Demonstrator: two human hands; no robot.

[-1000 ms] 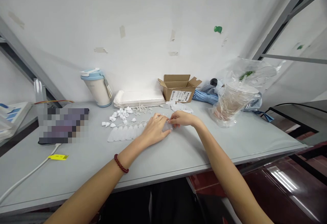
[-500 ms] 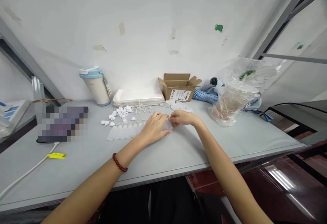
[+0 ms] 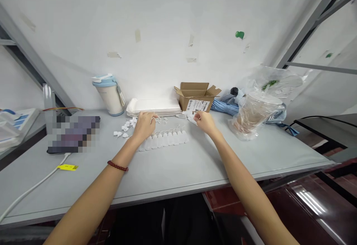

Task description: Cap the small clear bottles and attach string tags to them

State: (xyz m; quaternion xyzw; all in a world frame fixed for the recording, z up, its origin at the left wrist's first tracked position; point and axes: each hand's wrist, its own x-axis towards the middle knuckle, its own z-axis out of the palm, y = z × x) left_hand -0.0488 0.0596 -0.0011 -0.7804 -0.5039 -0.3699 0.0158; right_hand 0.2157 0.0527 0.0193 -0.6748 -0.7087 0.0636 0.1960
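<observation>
My left hand (image 3: pixel 145 126) hovers over the small white folded pieces (image 3: pixel 126 125) and the loose off-white cords (image 3: pixel 161 120), its index finger and thumb apart. Nothing shows in its grasp. My right hand (image 3: pixel 205 121) is curled at the small pile of translucent tags (image 3: pixel 191 118) in front of the carton, its fingertips closed on the edge of one. Between the hands lies a row of several rounded translucent tags (image 3: pixel 169 139), overlapping side by side, with thin cords at their tops. My left hand and wrist hide part of the row's left end.
Along the wall stand a tumbler (image 3: pixel 109 94), a stack of white sheets (image 3: pixel 153 106) and an open carton (image 3: pixel 196 98). A plastic-wrapped cup (image 3: pixel 258 113) and a blue folded umbrella (image 3: pixel 225 106) are at the right. A pixelated dark object (image 3: pixel 74 134) with a white cable (image 3: pixel 36 185) lies left.
My left hand has moved left off the row of tags to the white pieces and cords. My right hand has shifted away from the row to the pile by the carton, uncovering the row's right end.
</observation>
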